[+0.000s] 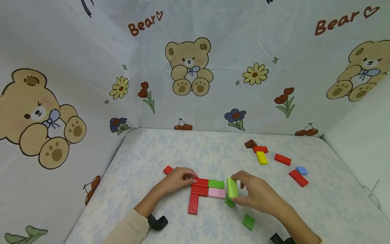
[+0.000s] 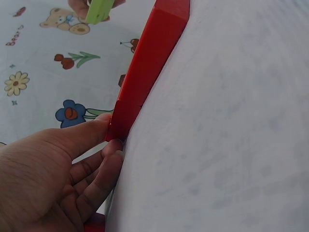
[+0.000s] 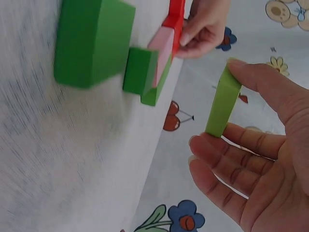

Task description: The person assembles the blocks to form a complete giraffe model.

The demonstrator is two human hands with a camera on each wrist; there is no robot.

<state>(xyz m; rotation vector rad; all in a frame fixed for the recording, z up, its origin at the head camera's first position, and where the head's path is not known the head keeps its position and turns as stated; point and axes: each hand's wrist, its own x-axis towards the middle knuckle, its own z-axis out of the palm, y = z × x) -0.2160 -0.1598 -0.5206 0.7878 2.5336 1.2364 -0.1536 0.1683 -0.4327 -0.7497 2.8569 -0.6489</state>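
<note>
My right hand [image 1: 256, 195] pinches a light green rectangular block [image 1: 232, 188] by its two ends, thumb opposite fingers. In the right wrist view, this block [image 3: 223, 105] is held off the table. My left hand [image 1: 179, 179] touches the left end of a red block [image 1: 200, 182] with thumb and fingertips. That block adjoins a second red block [image 1: 199, 191], a green block [image 1: 216, 184] and a pink block [image 1: 216, 193], all flat. Another red block [image 1: 193, 204] extends towards me. A green block [image 1: 230, 202] lies partly hidden under the held one in the head view.
Nearer me lies a loose green block [image 1: 248, 222]. A red block [image 1: 168, 169] is partly behind my left hand. At the back right are a brown block [image 1: 251, 144], a yellow block [image 1: 261, 158], a blue block [image 1: 302, 170] and several red ones [image 1: 282, 159]. A bear-printed cloth [image 1: 225, 40] hangs behind.
</note>
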